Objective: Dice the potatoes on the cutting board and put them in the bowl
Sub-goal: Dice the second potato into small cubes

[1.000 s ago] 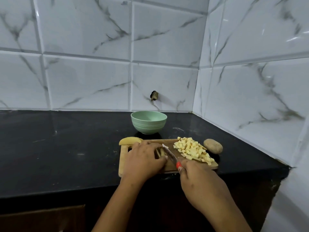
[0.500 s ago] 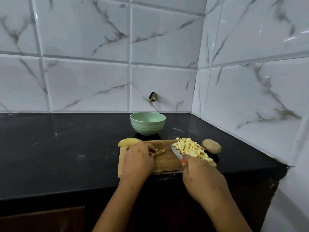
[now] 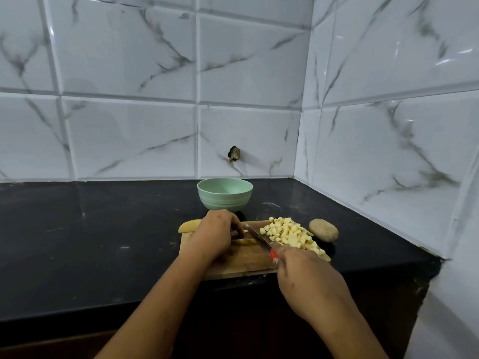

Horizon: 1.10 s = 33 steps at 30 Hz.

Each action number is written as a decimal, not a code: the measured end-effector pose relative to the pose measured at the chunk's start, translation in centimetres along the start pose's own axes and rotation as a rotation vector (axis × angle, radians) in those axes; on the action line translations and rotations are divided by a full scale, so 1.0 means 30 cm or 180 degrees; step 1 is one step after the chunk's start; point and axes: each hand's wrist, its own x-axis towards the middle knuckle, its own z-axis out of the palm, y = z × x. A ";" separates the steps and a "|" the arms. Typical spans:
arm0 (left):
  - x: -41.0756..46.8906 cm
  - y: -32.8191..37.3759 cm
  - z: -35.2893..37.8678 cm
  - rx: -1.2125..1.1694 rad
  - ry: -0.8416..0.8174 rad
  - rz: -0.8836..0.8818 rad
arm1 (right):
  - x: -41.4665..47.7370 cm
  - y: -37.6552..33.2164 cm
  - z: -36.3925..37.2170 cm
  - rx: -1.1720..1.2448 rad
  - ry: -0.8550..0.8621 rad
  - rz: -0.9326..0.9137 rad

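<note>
Pins a few pale yellow potato strips (image 3: 243, 241) under the curled fingers of the left hand (image 3: 216, 234), near the middle of the rectangular wooden cutting board (image 3: 246, 264). Grips the red handle of a steel-bladed kitchen knife (image 3: 257, 236) in the right hand (image 3: 308, 278), fist closed round it over the board's near edge, with the blade slanting across the board just right of the strips; cannot tell whether the edge touches them. Looks like mid-dicing, judged roughly halfway: shows 1 heap of small pale yellow potato cubes (image 3: 290, 234) already cut, filling the board's right side. Leaves the strips to cross-cut, plus 1 peeled yellow potato piece (image 3: 189, 226) lying at the board's far left corner and 1 whole brown unpeeled potato (image 3: 324, 229) on the black stone counter (image 3: 103, 242) just off the board's right end. Leaves the transfer undone too: shows nothing inside the round mint-green bowl (image 3: 225, 200), standing just beyond the board's far edge, as far as its visible inner wall tells.
</note>
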 end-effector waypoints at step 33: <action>-0.091 0.014 0.074 -0.0246 0.0492 0.0036 | -0.010 0.030 0.053 -0.0437 0.0119 -0.0165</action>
